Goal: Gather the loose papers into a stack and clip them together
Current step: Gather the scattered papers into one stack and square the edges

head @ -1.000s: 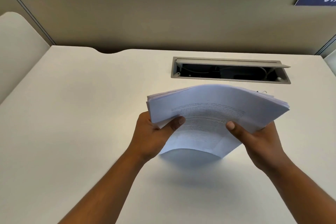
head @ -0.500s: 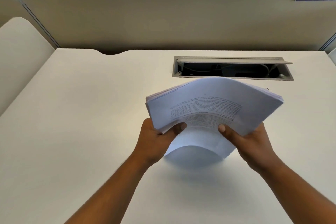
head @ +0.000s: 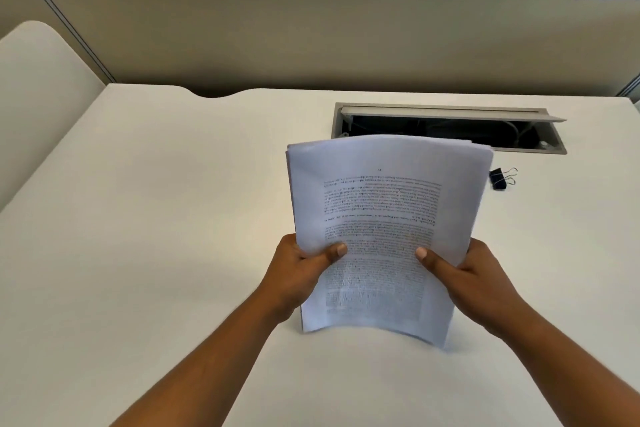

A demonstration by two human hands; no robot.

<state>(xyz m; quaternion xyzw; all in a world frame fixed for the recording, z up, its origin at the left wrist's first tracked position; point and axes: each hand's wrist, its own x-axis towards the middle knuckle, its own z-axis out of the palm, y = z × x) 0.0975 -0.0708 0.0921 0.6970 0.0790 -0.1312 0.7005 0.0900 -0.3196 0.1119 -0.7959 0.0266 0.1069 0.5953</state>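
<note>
On the surface [head: 145,218], left to right:
Left hand [head: 298,274]: grip clamped on the stack's left edge.
Paper stack [head: 381,218]: now swung upright from its sideways tilt, bottom edge down for squaring.
Right hand [head: 474,281]: grip clamped on the right edge.
Binder clip [head: 500,178]: uncovered, waiting just right.

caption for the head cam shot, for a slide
Both hands hold the paper stack upright on the desk; binder clip lies unused.

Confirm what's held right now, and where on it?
Paper stack: left hand and right hand pinch its side edges, low down. Binder clip lies untouched.
</note>
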